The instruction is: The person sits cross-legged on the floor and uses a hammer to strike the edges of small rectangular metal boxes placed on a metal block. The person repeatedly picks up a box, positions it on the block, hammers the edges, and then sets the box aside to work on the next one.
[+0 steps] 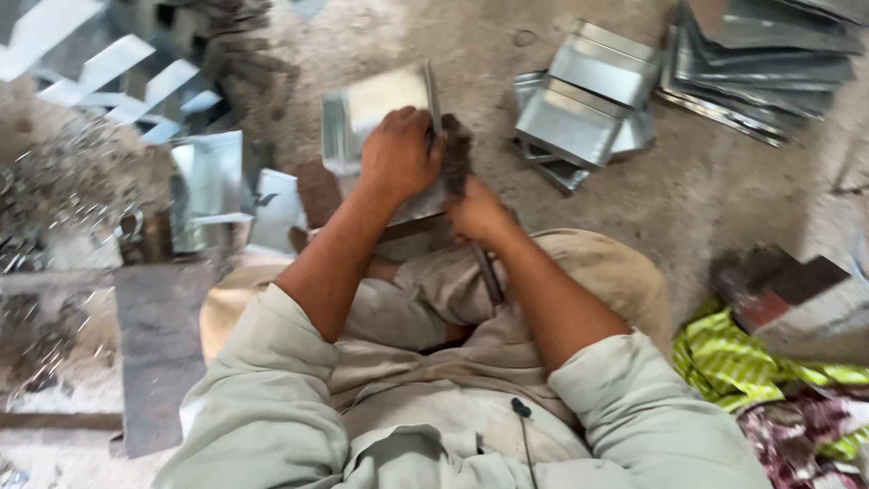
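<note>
A shiny folded sheet-metal piece [385, 100] lies on the ground in front of my knees. My left hand [398, 154] presses down on its near right edge, fingers curled over the fold. My right hand [478, 213] is closed around the handle of a dark hammer [455, 158], whose head rests against the metal piece right beside my left fingers. The handle runs back toward my lap. The picture is blurred, so the exact contact point is unclear.
Folded metal trays [588, 100] are stacked at upper centre right, and flat sheets [769, 63] pile up at the top right. Metal offcuts and strips [109, 72] litter the left. A green striped cloth [733, 358] and a brick-like block [797, 299] lie at the right.
</note>
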